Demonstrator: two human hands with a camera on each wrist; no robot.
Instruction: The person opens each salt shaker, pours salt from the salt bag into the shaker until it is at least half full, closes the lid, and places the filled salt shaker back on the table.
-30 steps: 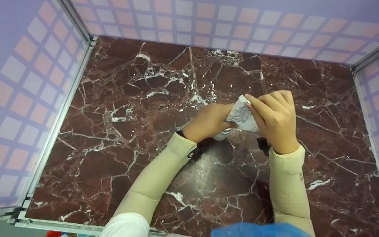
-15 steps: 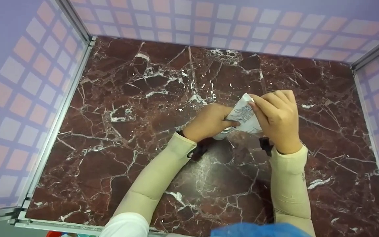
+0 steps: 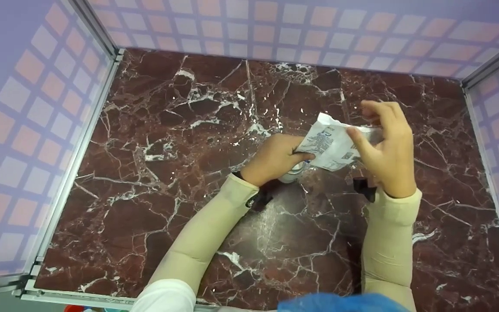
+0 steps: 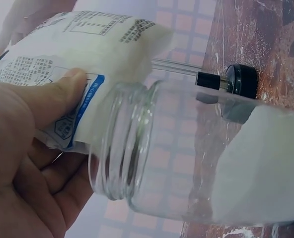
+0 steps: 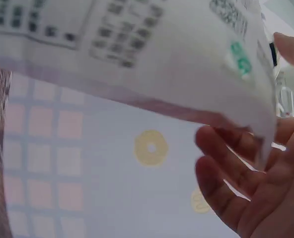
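A white printed bag (image 3: 329,141) is tilted at the mouth of a glass jar (image 4: 172,148). My left hand (image 3: 273,158) pinches its lower end, thumb on the blue-edged print, right by the threaded jar neck. White powder (image 4: 261,173) lies in the bottom of the jar; in the head view the hand covers most of the jar. My right hand (image 3: 392,151) is at the bag's other end, thumb and fingers spread apart around its corner without a visible grip. In the right wrist view loosely bent fingers (image 5: 231,173) lie beyond the bag's edge.
A black round piece (image 4: 242,82) with a clear rod stands beyond the jar. White specks (image 3: 277,115) are scattered on the dark red marble tabletop (image 3: 145,225). Checkered panels (image 3: 232,26) in metal frames enclose the back and sides.
My right hand has loosened its pinch on the bag's upper corner and moved right, fingers spreading. More of the bag's printed face shows. The left hand holds about the same place.
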